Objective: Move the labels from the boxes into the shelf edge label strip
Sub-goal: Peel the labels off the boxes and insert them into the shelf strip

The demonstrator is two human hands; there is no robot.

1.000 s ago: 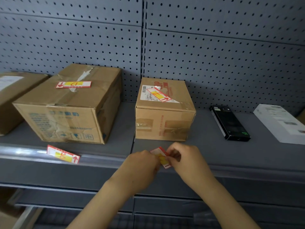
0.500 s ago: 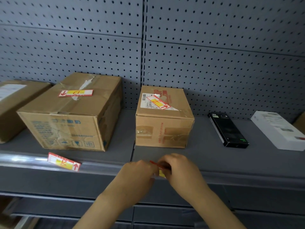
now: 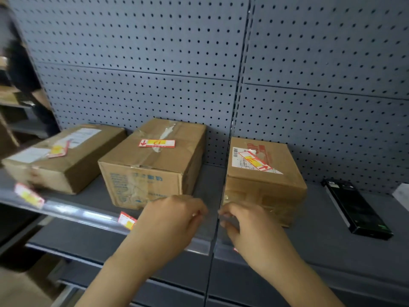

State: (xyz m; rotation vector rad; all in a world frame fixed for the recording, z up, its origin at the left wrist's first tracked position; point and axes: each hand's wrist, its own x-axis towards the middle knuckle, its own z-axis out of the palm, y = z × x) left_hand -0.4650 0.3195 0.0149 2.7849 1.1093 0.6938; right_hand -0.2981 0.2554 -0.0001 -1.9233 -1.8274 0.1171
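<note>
Hands meet at lower centre of the frame, either side of the seam in the shelf edge label strip [image 3: 88,214]. Left hand [image 3: 170,222] has its fingertips pinched together, a speck of red at them, though I cannot tell if a label is held. Right hand [image 3: 245,229] curls loosely, fingers bent — a red sliver of label [image 3: 236,249] shows on the strip just under its palm. Two labels already sit in the strip at left: one [image 3: 126,220] touching the left hand's edge, another [image 3: 28,195] far left. Three boxes still carry labels — left [image 3: 58,150], middle [image 3: 157,143], right [image 3: 254,161].
</note>
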